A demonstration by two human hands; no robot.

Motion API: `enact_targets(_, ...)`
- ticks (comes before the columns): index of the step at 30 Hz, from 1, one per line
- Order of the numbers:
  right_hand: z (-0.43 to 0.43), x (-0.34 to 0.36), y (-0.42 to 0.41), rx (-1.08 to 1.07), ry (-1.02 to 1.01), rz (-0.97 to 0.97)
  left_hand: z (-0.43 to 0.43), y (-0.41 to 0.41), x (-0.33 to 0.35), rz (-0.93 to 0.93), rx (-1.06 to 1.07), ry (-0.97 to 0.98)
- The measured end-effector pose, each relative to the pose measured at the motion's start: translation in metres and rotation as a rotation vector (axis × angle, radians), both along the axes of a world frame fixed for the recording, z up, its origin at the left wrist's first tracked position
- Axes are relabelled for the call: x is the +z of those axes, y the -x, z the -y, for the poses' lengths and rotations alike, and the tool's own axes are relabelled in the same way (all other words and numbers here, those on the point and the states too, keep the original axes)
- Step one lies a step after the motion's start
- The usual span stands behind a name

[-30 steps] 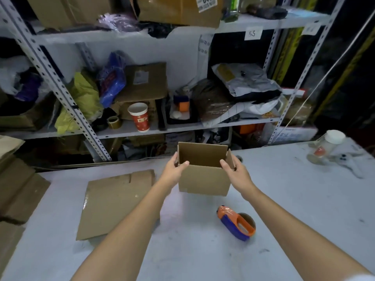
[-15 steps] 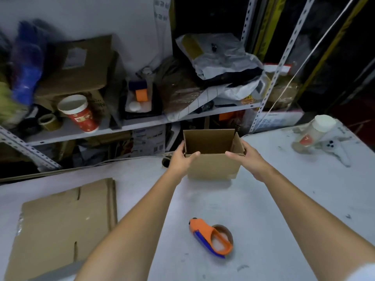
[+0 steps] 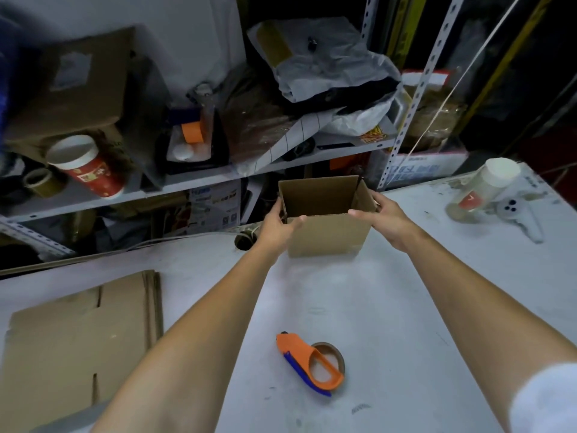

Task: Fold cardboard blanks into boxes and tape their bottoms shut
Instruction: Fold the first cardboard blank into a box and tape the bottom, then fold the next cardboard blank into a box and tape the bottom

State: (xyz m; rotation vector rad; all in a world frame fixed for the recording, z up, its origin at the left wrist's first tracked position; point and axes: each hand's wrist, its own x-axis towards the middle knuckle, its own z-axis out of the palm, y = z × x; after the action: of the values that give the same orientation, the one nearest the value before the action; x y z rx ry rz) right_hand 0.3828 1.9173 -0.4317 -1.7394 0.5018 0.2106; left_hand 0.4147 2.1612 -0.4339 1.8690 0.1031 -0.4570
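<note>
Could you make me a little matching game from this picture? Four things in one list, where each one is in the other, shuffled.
Things
1. box
2. tape dispenser
3. blanks
4. red cup

Places
a. on the shelf
b. stacked flat at the left of the table
c. open side up, held by the left hand and right hand
d. lying loose in the middle of the table

Pairs: 1-c, 2-d, 3-b, 4-a
</note>
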Motion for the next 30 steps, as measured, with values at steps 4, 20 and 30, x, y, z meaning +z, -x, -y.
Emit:
enact_targets(4, -0.002, 0.002, 0.003, 0.003, 0.058, -0.009, 0.0, 0.005, 0.002, -0.002, -0.006, -0.054)
enact_targets(20, -0.021, 0.037, 0.092, -0.09, 0.303, -0.029, -0.069, 0.075, 0.038, 0.102, -0.189, -0.42)
enact_targets(30, -0.127, 0.02, 0.182, 0.092, 0.322, -0.056, -0.191, 0.176, 0.041, 0.136, -0.272, -0.586)
